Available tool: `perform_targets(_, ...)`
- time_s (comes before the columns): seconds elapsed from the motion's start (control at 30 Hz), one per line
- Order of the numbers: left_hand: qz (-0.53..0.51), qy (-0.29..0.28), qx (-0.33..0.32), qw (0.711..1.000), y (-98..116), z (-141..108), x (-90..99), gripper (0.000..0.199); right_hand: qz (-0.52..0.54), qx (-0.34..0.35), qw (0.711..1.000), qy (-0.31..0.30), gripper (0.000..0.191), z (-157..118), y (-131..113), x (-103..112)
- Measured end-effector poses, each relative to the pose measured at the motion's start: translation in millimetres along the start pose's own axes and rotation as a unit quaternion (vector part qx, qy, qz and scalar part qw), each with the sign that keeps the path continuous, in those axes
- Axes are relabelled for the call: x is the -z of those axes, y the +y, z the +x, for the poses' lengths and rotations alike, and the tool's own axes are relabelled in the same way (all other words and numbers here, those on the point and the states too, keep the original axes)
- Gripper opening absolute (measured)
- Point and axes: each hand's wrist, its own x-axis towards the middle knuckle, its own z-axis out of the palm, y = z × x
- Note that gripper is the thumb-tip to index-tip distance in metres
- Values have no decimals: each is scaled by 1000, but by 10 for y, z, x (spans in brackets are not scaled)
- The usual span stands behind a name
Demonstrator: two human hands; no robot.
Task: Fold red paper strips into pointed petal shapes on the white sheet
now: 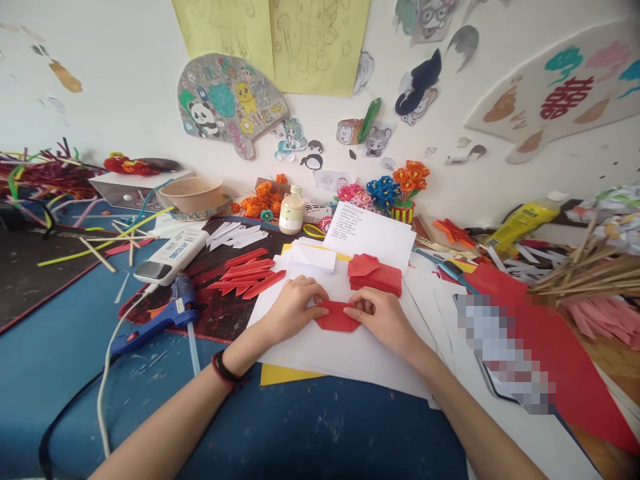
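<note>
A small folded red paper [338, 317] lies over the white sheets [300, 347], its lower corners angled. My left hand [296, 307] pinches its upper left edge between thumb and fingers. At the upper right edge, my right hand [381, 313] pinches the same paper. Just behind my right hand sits a stack of red folded papers [375, 275]. White folded paper [313, 257] rests behind my left hand. Farther left, several folded red strips [245, 273] are spread on a dark mat.
A blue glue gun [165, 317] and a white power strip [173, 257] with its cable lie at the left. A bottle [292, 212] and paper flowers [410, 180] stand at the back. A blurred phone [500, 347] and large red paper [565, 360] are at the right.
</note>
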Motion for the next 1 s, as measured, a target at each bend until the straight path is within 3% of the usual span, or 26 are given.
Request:
perform_targets(0.23, 26, 44, -9, 999, -9, -24, -79, 9, -19, 38, 999, 27, 9, -10, 3, -32)
perform_targets(0.43, 83, 35, -101, 991, -37, -47, -53, 21, -101, 113, 988, 19, 15, -69, 9, -16)
perform_targets(0.67, 189, 13, -208, 959, -22, -81, 11, 27, -327, 294, 897, 40, 25, -108, 0, 29)
perform_targets(0.9, 314, -1, -286, 905, 42, -105, 20, 21, -404, 347, 844, 61, 27, -147, -72, -3)
perform_targets(1.0, 349, 2, -300, 888, 75, -114, 16, 18, -401, 336, 850, 56, 27, -185, -82, -10)
